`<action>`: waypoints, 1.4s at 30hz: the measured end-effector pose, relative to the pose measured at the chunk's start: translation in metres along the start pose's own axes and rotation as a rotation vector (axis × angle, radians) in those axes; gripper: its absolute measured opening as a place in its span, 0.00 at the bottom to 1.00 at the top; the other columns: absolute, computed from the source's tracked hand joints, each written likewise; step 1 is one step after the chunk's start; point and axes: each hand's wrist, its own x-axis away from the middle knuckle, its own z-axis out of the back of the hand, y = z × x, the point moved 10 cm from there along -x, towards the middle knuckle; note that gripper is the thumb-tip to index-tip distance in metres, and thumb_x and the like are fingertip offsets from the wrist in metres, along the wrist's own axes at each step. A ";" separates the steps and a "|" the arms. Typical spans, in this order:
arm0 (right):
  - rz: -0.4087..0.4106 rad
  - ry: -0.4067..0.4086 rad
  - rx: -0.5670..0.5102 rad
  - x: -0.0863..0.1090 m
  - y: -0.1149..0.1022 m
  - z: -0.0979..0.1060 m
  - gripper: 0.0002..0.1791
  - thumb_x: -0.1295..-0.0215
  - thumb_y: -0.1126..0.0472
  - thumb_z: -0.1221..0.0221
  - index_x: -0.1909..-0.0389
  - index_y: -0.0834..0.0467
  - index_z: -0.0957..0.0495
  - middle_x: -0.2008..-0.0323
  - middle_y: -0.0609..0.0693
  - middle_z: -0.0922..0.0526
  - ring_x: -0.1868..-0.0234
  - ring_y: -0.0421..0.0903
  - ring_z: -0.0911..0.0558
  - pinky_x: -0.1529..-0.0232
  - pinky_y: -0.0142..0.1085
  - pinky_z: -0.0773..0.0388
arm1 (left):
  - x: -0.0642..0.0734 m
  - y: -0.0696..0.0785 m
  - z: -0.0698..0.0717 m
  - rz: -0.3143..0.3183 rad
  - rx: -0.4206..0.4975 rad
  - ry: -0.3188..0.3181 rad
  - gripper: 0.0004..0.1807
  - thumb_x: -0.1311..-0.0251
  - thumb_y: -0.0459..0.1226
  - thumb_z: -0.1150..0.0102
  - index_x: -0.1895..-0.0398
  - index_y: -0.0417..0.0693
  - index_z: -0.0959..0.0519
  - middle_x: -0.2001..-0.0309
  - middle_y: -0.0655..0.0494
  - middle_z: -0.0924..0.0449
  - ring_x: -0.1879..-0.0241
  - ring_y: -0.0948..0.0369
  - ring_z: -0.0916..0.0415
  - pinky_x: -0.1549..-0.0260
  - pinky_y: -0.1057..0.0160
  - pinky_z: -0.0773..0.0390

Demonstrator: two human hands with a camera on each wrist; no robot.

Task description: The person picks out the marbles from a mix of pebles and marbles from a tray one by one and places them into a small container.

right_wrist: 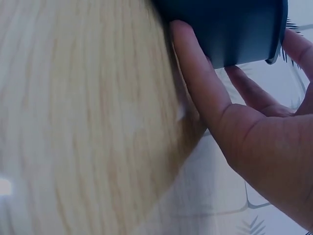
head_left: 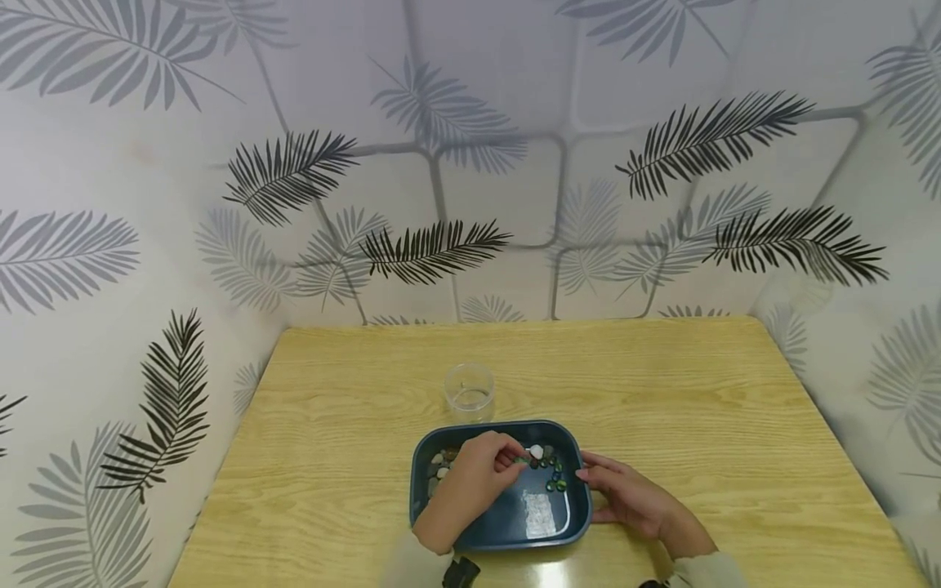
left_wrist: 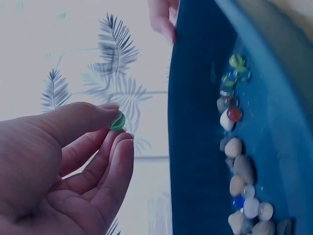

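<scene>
Against straight right fingers (right_wrist: pixel 200 73), a tub (head_left: pixel 507 518) is resting; the left hand (head_left: pixel 476 475) is pinching a green marble (left_wrist: pixel 116 122), probably picking; carrying maybe needs care.

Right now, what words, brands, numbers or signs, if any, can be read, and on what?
None readable: no lettering on the dark blue tray, clear cup, green marble or leaf-patterned wallpaper.
Any marking on the left wrist's black device would be too small to read.

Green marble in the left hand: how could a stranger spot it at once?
On the wooden table sits a blue tray. Over it, the left hand pinches the green marble. The other marbles lie in the tray; this one alone is held.
</scene>
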 end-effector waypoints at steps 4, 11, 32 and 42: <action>-0.008 0.011 -0.013 -0.001 0.000 0.001 0.33 0.36 0.57 0.51 0.34 0.63 0.53 0.43 0.60 0.37 0.50 0.48 0.29 0.57 0.53 0.29 | 0.000 -0.004 0.009 0.017 0.014 0.031 0.06 0.47 0.37 0.40 0.66 0.46 0.22 0.71 0.63 0.27 0.73 0.71 0.29 0.73 0.74 0.28; -0.026 0.027 0.002 0.000 0.001 0.001 0.34 0.38 0.56 0.49 0.34 0.62 0.51 0.43 0.59 0.37 0.51 0.48 0.29 0.57 0.52 0.28 | 0.000 -0.014 0.029 0.036 0.033 0.167 0.07 0.47 0.38 0.41 0.65 0.48 0.22 0.70 0.61 0.25 0.71 0.69 0.28 0.71 0.71 0.26; 0.003 -0.002 0.000 0.002 -0.001 0.001 0.33 0.37 0.57 0.50 0.35 0.62 0.50 0.43 0.59 0.38 0.48 0.48 0.32 0.57 0.52 0.29 | -0.017 -0.050 0.075 0.087 -0.060 0.361 0.07 0.47 0.34 0.41 0.64 0.42 0.21 0.68 0.54 0.24 0.71 0.64 0.25 0.71 0.71 0.25; -0.004 0.008 -0.008 0.002 0.001 0.002 0.34 0.37 0.56 0.50 0.34 0.62 0.52 0.43 0.58 0.38 0.50 0.48 0.29 0.56 0.52 0.29 | -0.026 -0.070 0.072 0.168 -0.090 0.324 0.07 0.45 0.35 0.43 0.64 0.45 0.22 0.68 0.55 0.25 0.71 0.64 0.27 0.72 0.67 0.25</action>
